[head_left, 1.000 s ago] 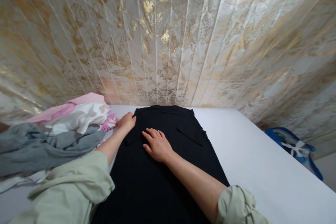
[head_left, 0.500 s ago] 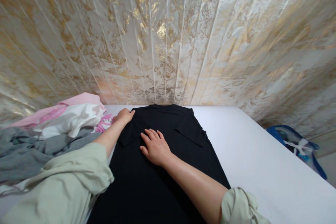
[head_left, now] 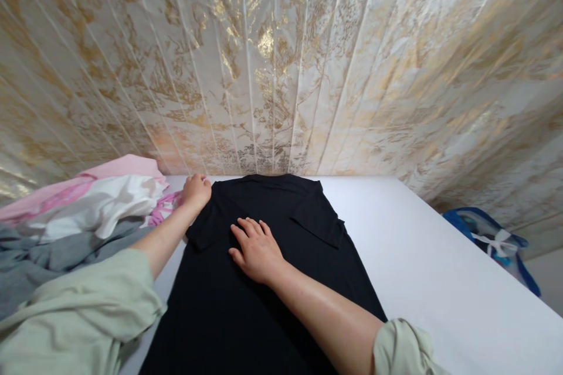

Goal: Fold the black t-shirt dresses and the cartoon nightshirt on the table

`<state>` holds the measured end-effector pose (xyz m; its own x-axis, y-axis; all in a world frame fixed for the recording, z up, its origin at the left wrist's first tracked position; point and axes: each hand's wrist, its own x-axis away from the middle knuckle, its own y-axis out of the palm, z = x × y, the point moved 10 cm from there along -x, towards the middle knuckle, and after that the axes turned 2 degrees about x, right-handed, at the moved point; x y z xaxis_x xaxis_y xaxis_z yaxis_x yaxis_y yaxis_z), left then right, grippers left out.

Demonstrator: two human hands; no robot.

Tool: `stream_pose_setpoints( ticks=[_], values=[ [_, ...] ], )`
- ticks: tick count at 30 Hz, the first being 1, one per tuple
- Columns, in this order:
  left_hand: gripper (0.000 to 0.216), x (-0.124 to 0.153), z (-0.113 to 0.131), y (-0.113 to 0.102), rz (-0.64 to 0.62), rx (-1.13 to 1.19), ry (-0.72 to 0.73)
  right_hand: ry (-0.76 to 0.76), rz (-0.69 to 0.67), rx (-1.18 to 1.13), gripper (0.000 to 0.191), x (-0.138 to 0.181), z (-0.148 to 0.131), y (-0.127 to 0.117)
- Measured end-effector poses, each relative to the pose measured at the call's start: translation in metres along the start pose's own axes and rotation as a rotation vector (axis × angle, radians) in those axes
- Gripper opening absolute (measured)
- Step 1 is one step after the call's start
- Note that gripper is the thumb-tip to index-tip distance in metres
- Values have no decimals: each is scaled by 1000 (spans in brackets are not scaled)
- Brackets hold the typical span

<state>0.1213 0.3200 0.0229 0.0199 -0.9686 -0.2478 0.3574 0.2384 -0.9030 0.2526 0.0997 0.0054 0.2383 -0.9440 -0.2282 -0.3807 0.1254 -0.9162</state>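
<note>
A black T-shirt lies spread on the white table, its neckline at the far edge and its body running towards me. My right hand rests flat on the chest of the shirt, fingers apart. At the shirt's left shoulder is my left hand, fingers curled in; whether any cloth is between them is hidden. Just below that hand, the left sleeve points outward. The right sleeve lies over the shirt's side.
Left of the shirt sits a heap of clothes: a pink piece, a white piece and a grey piece. A clear bag with blue trim stands beyond the right edge of the white table. A gold-patterned curtain hangs behind.
My left hand has moved left from its pinch at the shoulder edge, and its fingers have curled. The left sleeve now reaches further out to the left. My right hand stays on the shirt.
</note>
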Motion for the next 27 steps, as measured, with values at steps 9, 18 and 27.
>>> stream_pose_setpoints(
  ticks=[9,18,27],
  values=[
    [60,87,47,32,-82,-105,326,13,25,5,50,-2,1,-3],
    [55,95,54,19,-121,-119,349,67,77,-8,47,1,11,-7],
    [29,146,66,0,-153,-128,492,165,148,-52,49,-1,26,-6]
  ],
)
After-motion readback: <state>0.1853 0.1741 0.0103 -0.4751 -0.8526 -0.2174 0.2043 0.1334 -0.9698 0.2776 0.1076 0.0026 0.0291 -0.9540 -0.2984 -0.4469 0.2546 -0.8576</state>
